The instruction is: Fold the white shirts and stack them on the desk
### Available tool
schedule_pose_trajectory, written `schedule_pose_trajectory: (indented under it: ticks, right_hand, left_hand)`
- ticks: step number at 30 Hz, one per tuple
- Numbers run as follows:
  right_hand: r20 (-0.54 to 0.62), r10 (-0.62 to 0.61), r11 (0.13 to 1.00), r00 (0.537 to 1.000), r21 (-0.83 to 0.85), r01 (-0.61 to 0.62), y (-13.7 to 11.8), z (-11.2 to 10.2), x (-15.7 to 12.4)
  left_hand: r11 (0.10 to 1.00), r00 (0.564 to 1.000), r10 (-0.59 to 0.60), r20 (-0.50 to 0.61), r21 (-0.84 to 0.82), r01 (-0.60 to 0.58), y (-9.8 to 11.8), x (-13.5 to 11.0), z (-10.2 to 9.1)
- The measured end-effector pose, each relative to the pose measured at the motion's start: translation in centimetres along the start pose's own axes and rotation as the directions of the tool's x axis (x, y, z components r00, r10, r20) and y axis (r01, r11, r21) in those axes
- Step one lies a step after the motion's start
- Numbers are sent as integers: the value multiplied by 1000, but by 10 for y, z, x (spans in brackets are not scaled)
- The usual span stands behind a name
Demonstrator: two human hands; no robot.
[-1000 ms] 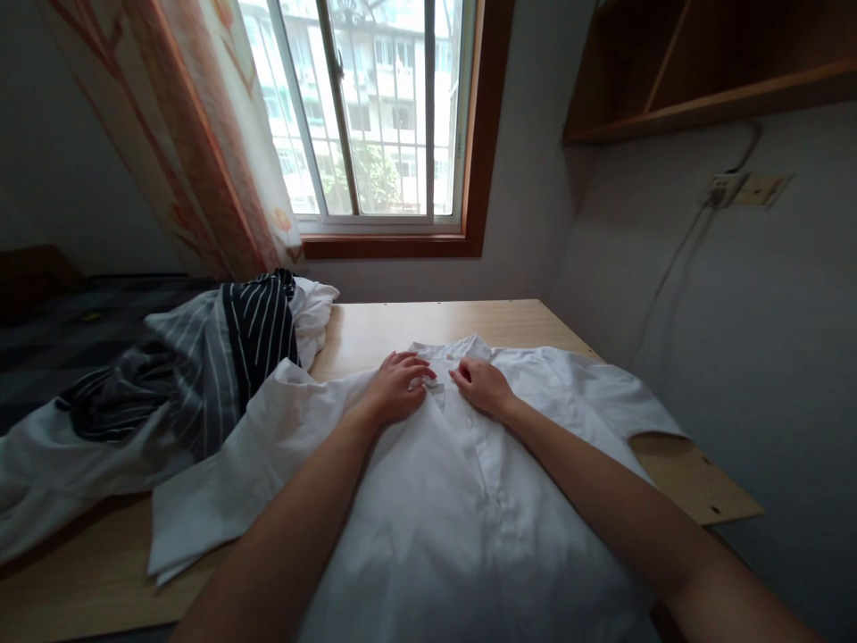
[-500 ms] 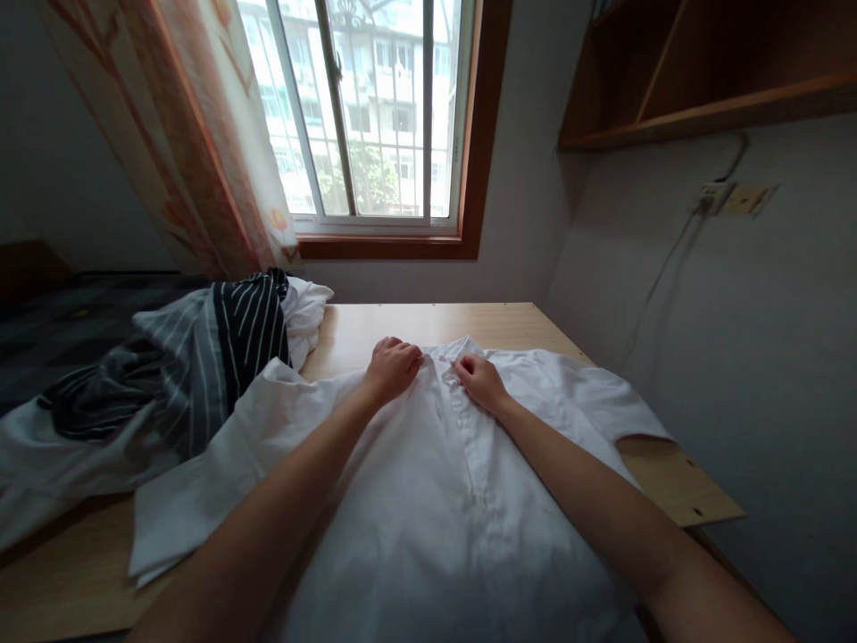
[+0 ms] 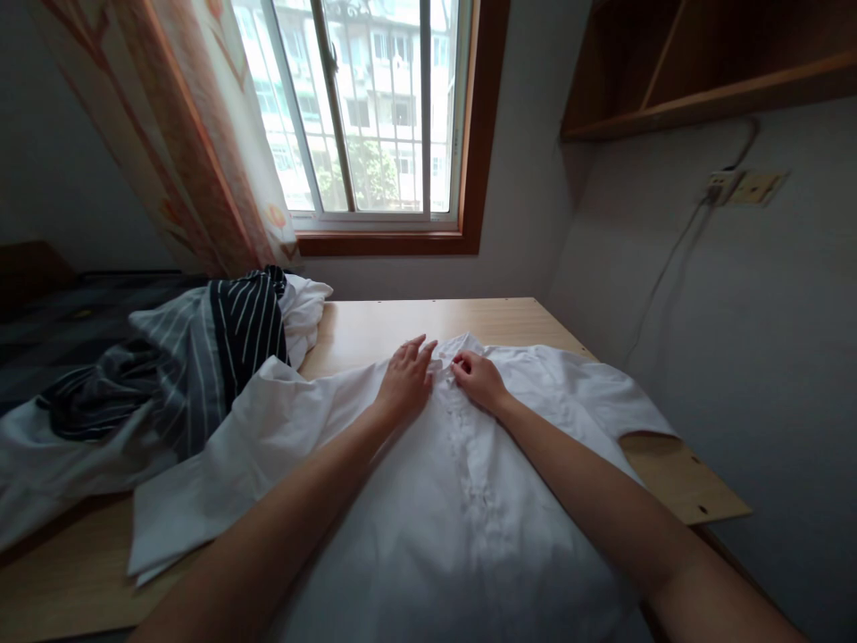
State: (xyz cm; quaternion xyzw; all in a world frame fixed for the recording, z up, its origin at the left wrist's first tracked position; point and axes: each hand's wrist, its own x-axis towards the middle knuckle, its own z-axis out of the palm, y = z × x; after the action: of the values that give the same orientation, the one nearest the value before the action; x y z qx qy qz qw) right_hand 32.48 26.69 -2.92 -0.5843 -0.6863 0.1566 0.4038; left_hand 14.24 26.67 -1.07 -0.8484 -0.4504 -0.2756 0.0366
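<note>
A white short-sleeved shirt (image 3: 428, 500) lies spread front-up on a wooden table (image 3: 375, 326), collar toward the window. My left hand (image 3: 405, 381) rests on the shirt just left of the collar, fingers stretched out flat. My right hand (image 3: 478, 380) sits right of the button placket near the collar, its fingers curled and pinching the shirt's fabric. Both forearms reach over the shirt's body.
A heap of clothes, dark striped (image 3: 201, 348) and white (image 3: 304, 308), lies on the table's left side. A window (image 3: 375, 107) with a patterned curtain (image 3: 201, 134) is behind. A wall shelf (image 3: 703, 62) and a socket with cable (image 3: 729, 187) are on the right.
My left hand went from curled at the collar to fingers stretched flat on the shirt. My right hand stayed by the collar. The view shifted slightly.
</note>
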Motion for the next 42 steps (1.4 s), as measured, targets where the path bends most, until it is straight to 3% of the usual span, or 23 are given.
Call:
schedule_pose_trajectory:
  ticks: [7,16,21,25,31,33,37,42]
  right_hand:
    - [-8,-9,1000,1000,-18,9,-1,-1,0]
    - [46,-39,992,998,-119,44,-1,-5,3]
    - [107,-83,975,991,-196,103,-3,-4,5]
    - [168,-125,953,978,-252,165,-5,-4,9]
    - [236,-128,919,963,-336,205,-8,-6,9]
    - [226,-151,919,962,-326,221,-5,-6,8]
    - [206,-218,941,954,-216,261,3,-6,10]
    - [168,-240,958,956,-116,261,10,-6,14]
  left_hand:
    - [995,995,-97,-40,-24,96,-17,-21,15]
    - [998,998,-43,-39,36,44,-18,-20,-4]
    - [994,994,52,97,86,-60,-19,-23,2]
    - [995,983,18,185,94,-36,-22,-22,3]
    - [994,996,-28,79,104,20,-17,-18,-3]
    - [993,983,-54,178,110,35,-16,-15,-1]
    - [985,901,-121,416,159,59,-14,-11,2]
    - [974,877,-186,444,204,103,-12,-9,-4]
